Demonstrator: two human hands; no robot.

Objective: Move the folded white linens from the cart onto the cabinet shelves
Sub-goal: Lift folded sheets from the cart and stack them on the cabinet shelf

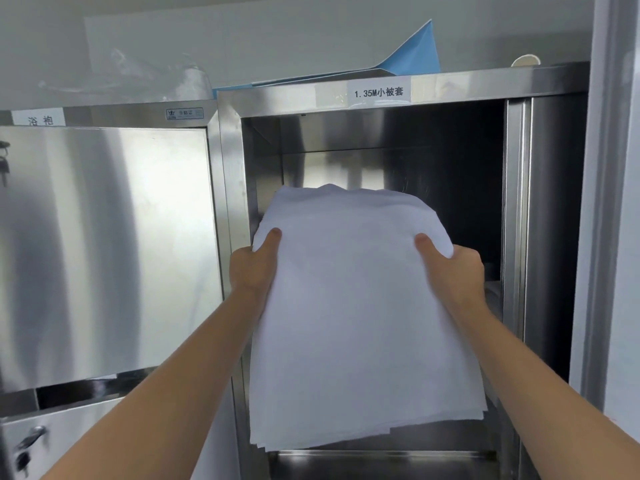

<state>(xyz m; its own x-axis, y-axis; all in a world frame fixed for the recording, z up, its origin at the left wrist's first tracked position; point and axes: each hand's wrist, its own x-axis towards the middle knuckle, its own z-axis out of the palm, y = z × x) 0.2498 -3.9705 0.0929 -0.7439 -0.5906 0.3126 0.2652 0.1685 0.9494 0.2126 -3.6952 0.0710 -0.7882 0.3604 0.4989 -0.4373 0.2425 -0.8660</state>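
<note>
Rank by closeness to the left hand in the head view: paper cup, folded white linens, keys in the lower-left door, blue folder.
1. folded white linens, gripped by the left hand.
2. blue folder, above, atop the cabinet.
3. keys, bottom left.
4. paper cup, top right.

Folder and keys are close.

1. Left arm: bare forearm, entering from the lower left corner, extended forward and upward, wrist about straight.
2. Left hand (254, 268): raised at mid-frame; thumb (272, 237) laid on top of the folded white linens (353, 306), its tip pointing up; remaining fingers hidden beneath the fabric. Grip closed on the stack's left edge.
3. Right arm: bare forearm, entering from the lower right corner, extended forward and upward, mirroring the left.
4. Right hand (457, 271): level with the left; thumb (427, 245) on top of the linens, other fingers out of sight below. Grip closed on the right edge.
</note>
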